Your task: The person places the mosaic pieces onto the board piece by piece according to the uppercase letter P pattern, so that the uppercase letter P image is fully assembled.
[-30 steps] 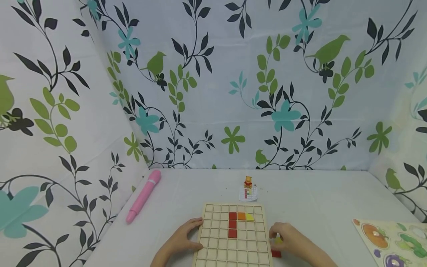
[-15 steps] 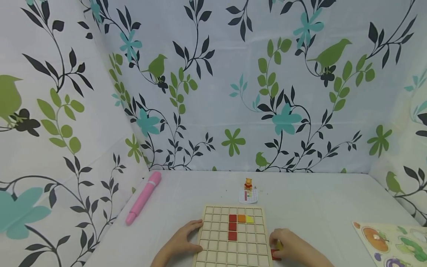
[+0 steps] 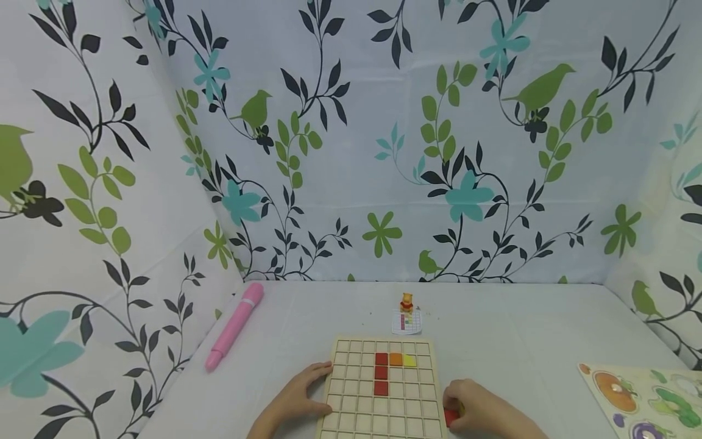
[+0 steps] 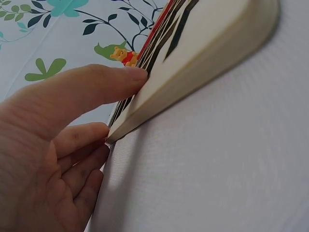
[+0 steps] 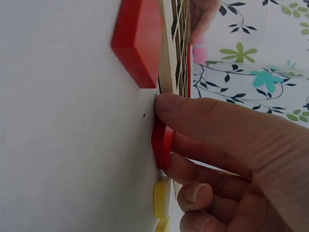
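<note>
A wooden grid board lies on the table, with a column of red tiles, an orange tile and a yellow tile in its cells. My left hand touches its left side, the thumb on the rim and the fingertips against the edge. Beside the board's right edge, my right hand pinches a red square tile between thumb and fingers, close over the table. Another red tile lies near it. Yellow pieces sit under the curled fingers, mostly hidden in the head view.
Beyond the board stand a small bear figurine and a card printed with a coloured grid pattern. A pink stick-shaped object lies at the left. At the right is a board with vegetable pictures. Patterned cloth surrounds the table.
My right hand has come down nearer to me beside the board, and its thumb and fingers have closed on a red tile. The left hand and the tiles in the board stay put.
</note>
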